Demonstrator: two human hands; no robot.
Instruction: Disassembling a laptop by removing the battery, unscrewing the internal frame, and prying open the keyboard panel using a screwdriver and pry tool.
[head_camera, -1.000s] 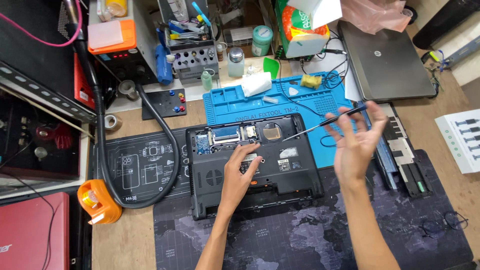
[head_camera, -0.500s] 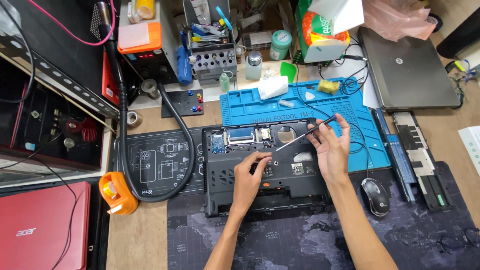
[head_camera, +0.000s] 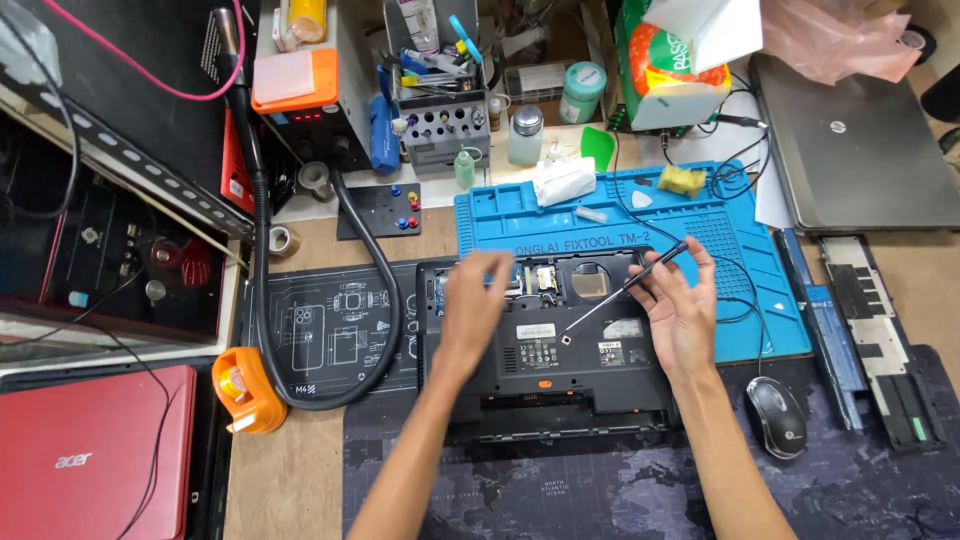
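A black laptop (head_camera: 560, 380) lies upside down with its bottom covers off, partly on a blue silicone work mat (head_camera: 740, 310). My left hand (head_camera: 472, 305) rests flat on the laptop's upper left part, fingers reaching the open bay near the top edge. My right hand (head_camera: 680, 310) holds a thin black screwdriver (head_camera: 625, 290) slanted down to the left, its tip touching the laptop base near a label.
A black mouse (head_camera: 777, 416) lies right of the laptop. A silver laptop (head_camera: 850, 150) sits at the far right, a red laptop (head_camera: 90, 460) at the lower left. A black hose (head_camera: 375, 290) curves left of the laptop. Bottles and tool holders crowd the back.
My right hand came in from the right with the screwdriver and set its tip on the laptop base. My left hand slid up toward the laptop's top edge. The camera view shifted.
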